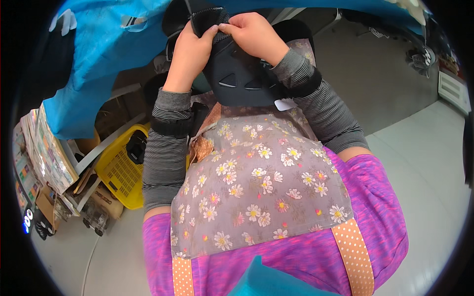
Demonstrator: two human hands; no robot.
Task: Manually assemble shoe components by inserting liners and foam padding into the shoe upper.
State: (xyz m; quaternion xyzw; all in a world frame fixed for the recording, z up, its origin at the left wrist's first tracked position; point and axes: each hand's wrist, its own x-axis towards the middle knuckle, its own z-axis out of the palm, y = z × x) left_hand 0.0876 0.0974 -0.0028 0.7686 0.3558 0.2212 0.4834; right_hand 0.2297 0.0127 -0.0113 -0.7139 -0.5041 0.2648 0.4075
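Fingertips are meeting at the mesh-lined opening point(209, 18) of a black fabric piece point(232, 61), and that closeness appears to be the relation that matters most. The left hand point(191, 49) is pinching narrowly at the opening's left side, with its thumb angling inward; the right hand point(256, 37) is reaching across from the right, its thumb and forefinger closing on the same bit of rim. Both hands are therefore holding the piece, with almost no gap between their tips.

Its long axis is running from that far end back toward the wearer, with the near end leaning slightly to the right. The broad part with two triangular slots is lying nearer the wearer than the fingertips; the right hand's palm seems to be sitting closer to it than the left's. A white tag point(285, 104) is sticking out at its near right corner.

That near end is resting by the far edge of the flowered apron point(276, 187), while the mesh end is reaching to the near edge of the blue cloth point(113, 59).
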